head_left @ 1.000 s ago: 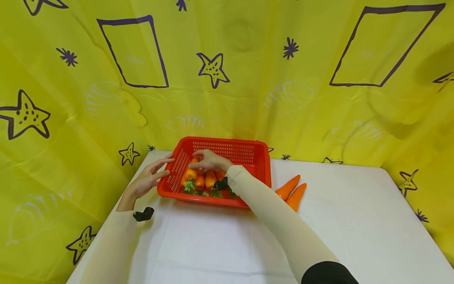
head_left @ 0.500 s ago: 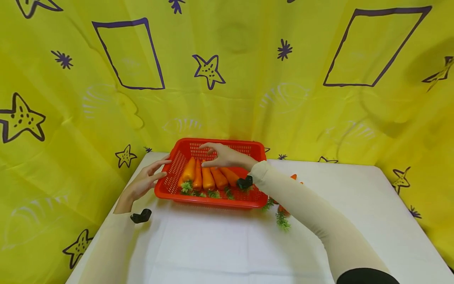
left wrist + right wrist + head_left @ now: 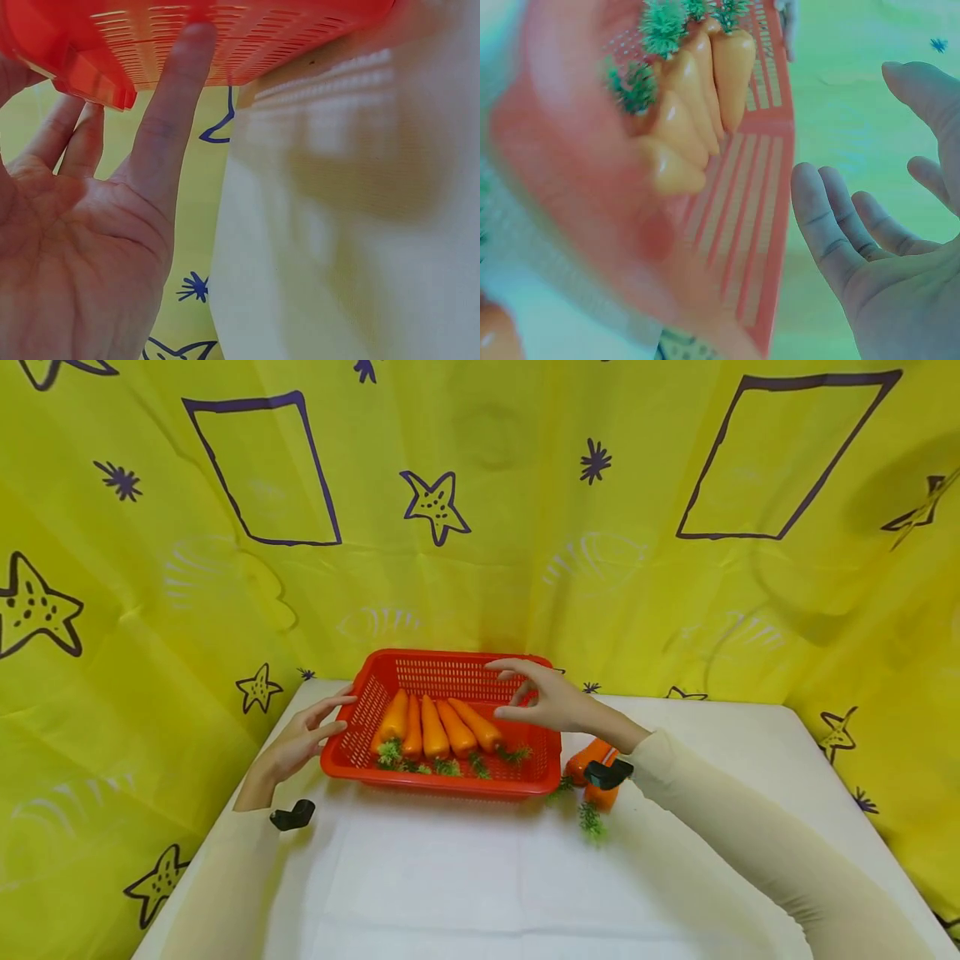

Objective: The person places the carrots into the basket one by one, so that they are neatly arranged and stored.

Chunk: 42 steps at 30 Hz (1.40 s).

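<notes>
A red plastic basket [image 3: 442,783] with slotted walls stands on the table, holding several orange carrots [image 3: 433,731] with green leafy tops, side by side in its left half. My left hand [image 3: 291,750] is at the basket's left end, fingers extended; in the left wrist view its thumb [image 3: 169,112] lies against the slotted wall. Over the basket's right end hovers my right hand [image 3: 551,700], thumb and fingers apart with nothing between them. Right of the basket lie two more carrots [image 3: 600,797], partly hidden by the right wrist.
A white cloth [image 3: 442,877] covers the table. Yellow curtains [image 3: 510,585] printed with starfish and fish hang behind it and along both sides. Black wrist mounts [image 3: 609,774] sit on both sleeves.
My right hand has let go of a carrot in the basket's left part and moved right, up over the right end. My left hand stays at the left end.
</notes>
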Motion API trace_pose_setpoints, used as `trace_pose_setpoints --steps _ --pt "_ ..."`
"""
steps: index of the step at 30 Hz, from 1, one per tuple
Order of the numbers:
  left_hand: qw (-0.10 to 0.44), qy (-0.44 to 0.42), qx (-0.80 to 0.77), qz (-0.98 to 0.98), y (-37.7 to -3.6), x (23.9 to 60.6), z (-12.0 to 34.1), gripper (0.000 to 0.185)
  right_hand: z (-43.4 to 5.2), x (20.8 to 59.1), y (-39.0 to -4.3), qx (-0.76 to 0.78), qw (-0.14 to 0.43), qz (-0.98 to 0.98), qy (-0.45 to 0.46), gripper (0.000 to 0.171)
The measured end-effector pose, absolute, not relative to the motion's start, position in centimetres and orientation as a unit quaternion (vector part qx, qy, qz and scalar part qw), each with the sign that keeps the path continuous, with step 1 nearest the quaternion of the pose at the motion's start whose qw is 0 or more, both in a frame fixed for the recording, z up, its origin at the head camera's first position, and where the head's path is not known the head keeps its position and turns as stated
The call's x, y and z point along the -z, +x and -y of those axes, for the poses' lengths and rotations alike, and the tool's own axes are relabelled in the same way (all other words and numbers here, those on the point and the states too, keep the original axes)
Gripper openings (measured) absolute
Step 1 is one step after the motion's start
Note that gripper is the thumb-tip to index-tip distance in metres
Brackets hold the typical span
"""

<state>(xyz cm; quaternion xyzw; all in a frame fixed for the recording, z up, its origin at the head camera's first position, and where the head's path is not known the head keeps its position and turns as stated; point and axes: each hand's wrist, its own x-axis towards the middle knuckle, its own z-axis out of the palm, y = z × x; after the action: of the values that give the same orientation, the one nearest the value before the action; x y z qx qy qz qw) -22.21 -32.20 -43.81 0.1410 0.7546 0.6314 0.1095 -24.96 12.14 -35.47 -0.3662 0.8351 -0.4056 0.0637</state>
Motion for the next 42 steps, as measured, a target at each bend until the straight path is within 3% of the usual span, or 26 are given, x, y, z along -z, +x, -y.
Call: trace_pose_setpoints --steps 9,22,42 --pt "0.110 0.146 -0.633 -0.752 -22.1 43.7 32.1 0.051 -20.1 36.5 -21.7 0.451 0.059 -0.838 -0.303 0.073" --pt "0.114 0.142 -0.637 -0.749 -22.0 43.7 32.2 0.051 -28.7 38.2 -16.7 0.451 -0.004 -0.857 -0.251 0.069" --pt "0.112 0.144 -0.639 -0.748 -22.1 43.5 32.1 0.052 -29.8 40.7 -15.8 0.466 0.007 -0.853 -0.234 0.067"
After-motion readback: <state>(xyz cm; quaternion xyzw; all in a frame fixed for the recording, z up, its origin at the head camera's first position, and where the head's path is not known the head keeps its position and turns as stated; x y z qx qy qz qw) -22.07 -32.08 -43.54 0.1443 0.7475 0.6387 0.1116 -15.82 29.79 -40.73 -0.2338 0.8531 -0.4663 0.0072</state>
